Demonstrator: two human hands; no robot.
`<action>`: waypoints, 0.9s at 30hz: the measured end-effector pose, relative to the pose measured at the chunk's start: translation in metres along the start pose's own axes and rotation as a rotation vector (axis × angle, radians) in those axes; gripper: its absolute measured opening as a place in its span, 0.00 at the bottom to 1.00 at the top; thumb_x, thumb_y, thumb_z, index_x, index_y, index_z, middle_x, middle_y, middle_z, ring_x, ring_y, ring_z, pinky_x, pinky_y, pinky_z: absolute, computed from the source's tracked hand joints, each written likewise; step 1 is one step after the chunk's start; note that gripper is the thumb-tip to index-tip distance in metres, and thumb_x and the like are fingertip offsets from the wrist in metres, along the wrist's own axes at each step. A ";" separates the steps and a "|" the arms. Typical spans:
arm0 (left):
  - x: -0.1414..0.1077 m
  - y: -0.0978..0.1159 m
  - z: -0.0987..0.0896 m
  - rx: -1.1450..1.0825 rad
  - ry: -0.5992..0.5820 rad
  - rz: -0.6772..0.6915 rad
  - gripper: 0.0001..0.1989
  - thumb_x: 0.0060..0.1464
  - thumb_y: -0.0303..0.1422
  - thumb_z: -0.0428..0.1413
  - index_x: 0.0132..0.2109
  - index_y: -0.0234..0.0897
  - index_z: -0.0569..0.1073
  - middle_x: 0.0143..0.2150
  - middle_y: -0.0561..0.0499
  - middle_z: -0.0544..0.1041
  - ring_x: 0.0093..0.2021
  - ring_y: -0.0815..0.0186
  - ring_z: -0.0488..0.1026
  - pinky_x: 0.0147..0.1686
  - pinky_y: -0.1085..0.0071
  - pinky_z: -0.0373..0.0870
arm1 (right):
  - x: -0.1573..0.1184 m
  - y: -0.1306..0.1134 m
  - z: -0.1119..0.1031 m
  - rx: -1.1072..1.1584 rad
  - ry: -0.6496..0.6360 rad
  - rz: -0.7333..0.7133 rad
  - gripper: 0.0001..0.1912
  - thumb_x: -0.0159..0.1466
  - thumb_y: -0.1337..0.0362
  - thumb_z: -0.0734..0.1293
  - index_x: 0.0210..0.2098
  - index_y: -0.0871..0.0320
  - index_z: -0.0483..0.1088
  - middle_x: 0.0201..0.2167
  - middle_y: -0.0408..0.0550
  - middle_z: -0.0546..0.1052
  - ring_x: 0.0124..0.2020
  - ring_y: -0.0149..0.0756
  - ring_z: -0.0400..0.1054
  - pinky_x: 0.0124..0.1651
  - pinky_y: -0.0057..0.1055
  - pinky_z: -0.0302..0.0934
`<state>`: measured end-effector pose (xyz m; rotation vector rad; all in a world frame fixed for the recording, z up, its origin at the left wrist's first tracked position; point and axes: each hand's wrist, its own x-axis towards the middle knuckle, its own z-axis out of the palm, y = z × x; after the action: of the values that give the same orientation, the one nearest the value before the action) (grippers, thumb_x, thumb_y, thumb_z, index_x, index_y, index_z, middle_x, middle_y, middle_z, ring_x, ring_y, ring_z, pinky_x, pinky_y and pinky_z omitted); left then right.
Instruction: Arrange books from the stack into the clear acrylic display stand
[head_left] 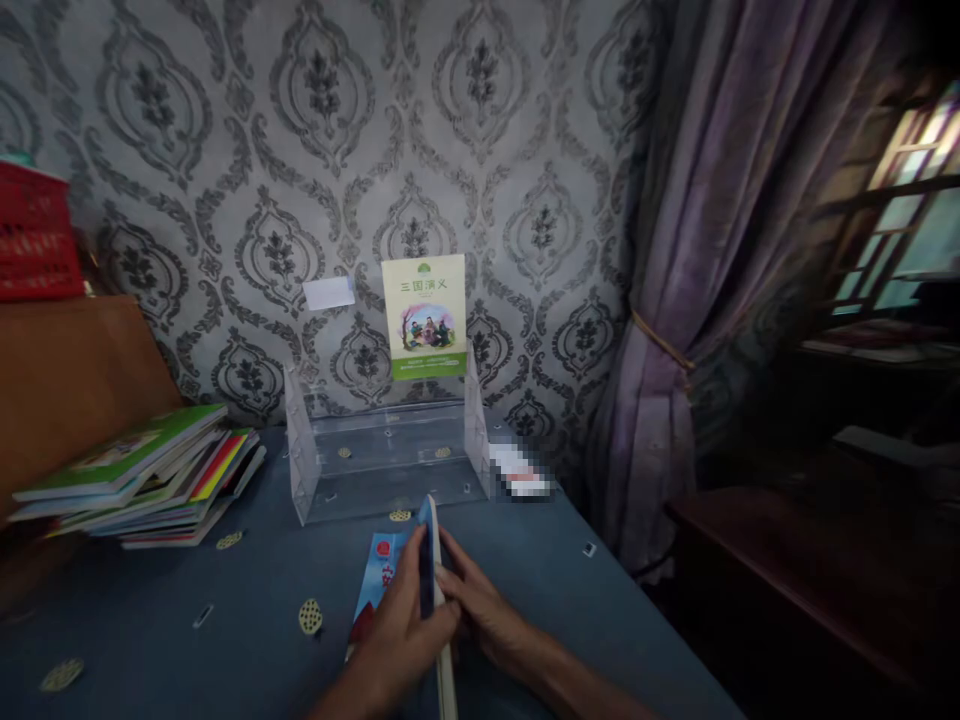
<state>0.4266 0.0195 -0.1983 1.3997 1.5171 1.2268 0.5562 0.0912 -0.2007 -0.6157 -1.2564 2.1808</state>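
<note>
- Left hand [401, 610] and right hand [476, 600] clamp an upright book [430, 530] between them.
- From it, 9 o'clock — blue-covered book [376, 572] on the counter [262, 640].
- 11 o'clock — clear rack [301, 465], cream-and-green book [424, 320] upright atop.
- 10 o'clock: stacked books [150, 475].

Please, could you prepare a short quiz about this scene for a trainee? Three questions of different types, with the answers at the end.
1. True or false: the left hand and the right hand both touch the raised book.

2. Which thing is upright at the clear rack?
A) the red basket
B) the cream-and-green book
C) the purple curtain

3. Fill the gap: in the picture, the pile of books lies to the ____ of the clear rack.

Key: 1. True. 2. B. 3. Left.
</note>
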 end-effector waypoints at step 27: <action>0.002 0.025 -0.068 0.215 -0.079 0.037 0.20 0.60 0.39 0.52 0.56 0.35 0.72 0.40 0.48 0.75 0.38 0.63 0.73 0.38 0.68 0.69 | 0.000 -0.004 0.008 -0.071 -0.081 0.002 0.40 0.55 0.54 0.78 0.63 0.53 0.64 0.30 0.41 0.79 0.20 0.28 0.68 0.23 0.24 0.62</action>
<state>0.3692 0.0092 -0.1552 1.6028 1.6113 1.0407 0.5518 0.0880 -0.1931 -0.5616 -1.3815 2.1900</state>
